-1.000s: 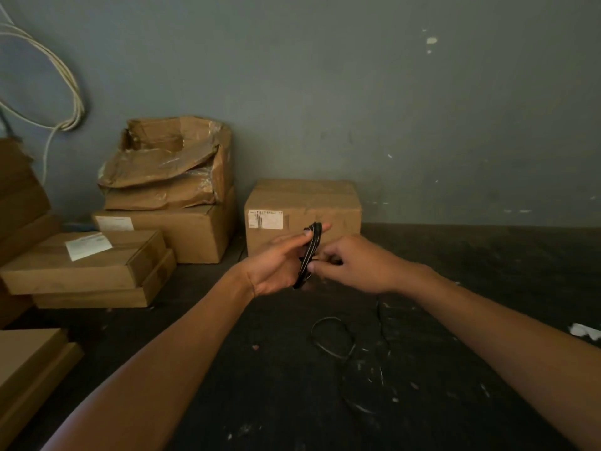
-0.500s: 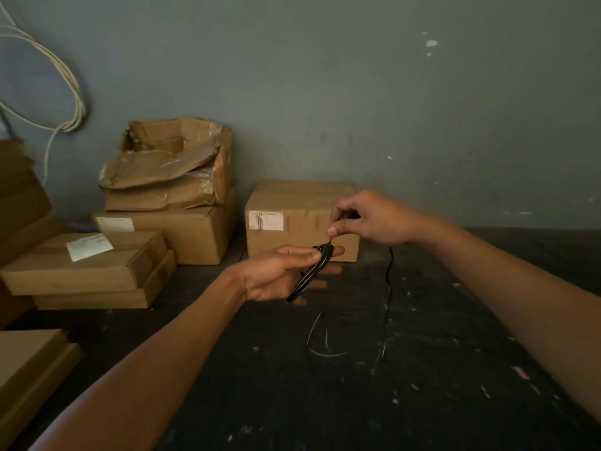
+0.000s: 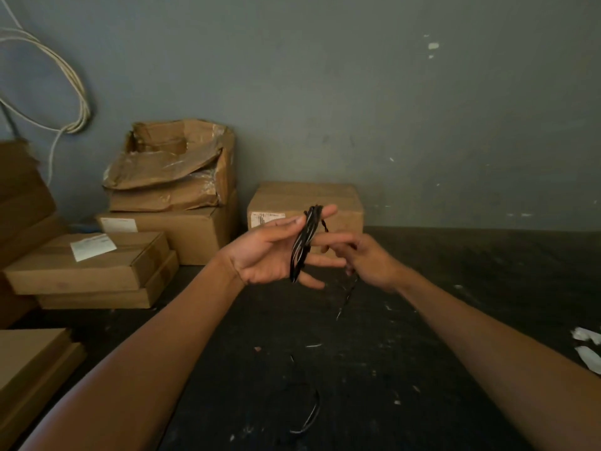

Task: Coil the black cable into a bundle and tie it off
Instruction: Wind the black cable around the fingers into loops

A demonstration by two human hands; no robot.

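Observation:
The black cable (image 3: pixel 304 242) is wound in several loops around the spread fingers of my left hand (image 3: pixel 276 255), palm up, held above the dark table. My right hand (image 3: pixel 367 262) sits just right of and slightly behind the left fingers, pinching the cable's free strand. That loose strand (image 3: pixel 348 296) hangs down from the right hand toward the table, and more of the cable's tail (image 3: pixel 310 415) lies curled on the dark surface near the front.
The dark, scuffed table (image 3: pixel 422 353) holds a cardboard box (image 3: pixel 302 200) right behind my hands. Stacked and torn boxes (image 3: pixel 169 190) stand at the left, with flat boxes (image 3: pixel 87 265) in front. White cords (image 3: pixel 74 102) hang on the grey wall. White scraps (image 3: pixel 588 349) lie at the right edge.
My right hand dropped from above the bundle to beside the left fingers, carrying the strand down. The left hand rose a little and its fingers spread wider; the loose tail shortened.

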